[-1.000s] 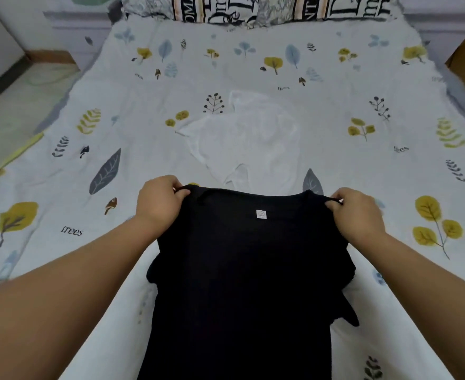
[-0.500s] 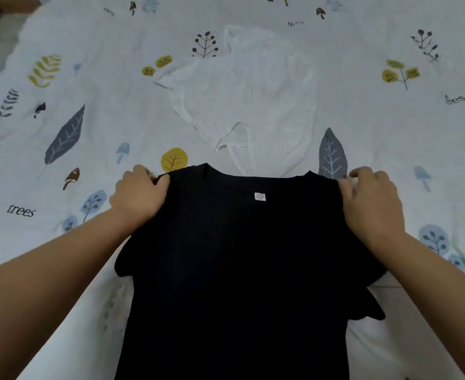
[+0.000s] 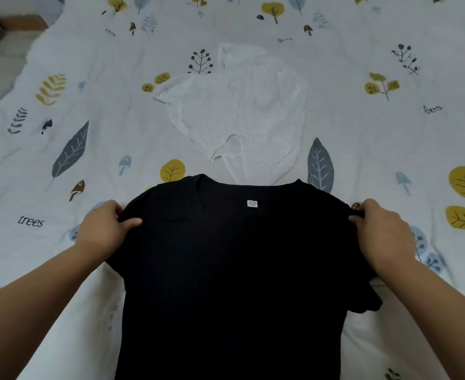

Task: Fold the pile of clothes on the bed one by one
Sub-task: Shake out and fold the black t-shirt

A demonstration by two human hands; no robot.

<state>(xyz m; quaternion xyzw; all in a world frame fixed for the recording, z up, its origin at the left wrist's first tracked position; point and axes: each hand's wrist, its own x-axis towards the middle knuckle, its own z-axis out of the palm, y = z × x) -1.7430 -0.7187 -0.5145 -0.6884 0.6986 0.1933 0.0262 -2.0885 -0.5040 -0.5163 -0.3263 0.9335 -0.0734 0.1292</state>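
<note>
A black T-shirt lies spread on the bed in front of me, collar pointing away, with a small white label under the neckline. My left hand pinches its left shoulder, thumb on top of the cloth. My right hand grips the right shoulder edge in the same way. The lower part of the shirt runs out of the frame's bottom. Beyond the collar lies a crumpled white dotted garment, unfolded.
The bed is covered by a white sheet printed with leaves, trees and mushrooms. At the far left the bed's edge meets the floor and a pale wall base.
Both hands slid outward from near the collar to the shoulder tips, spreading the black shirt wider. The camera tilted and shifted, so the white garment sits higher in view.
</note>
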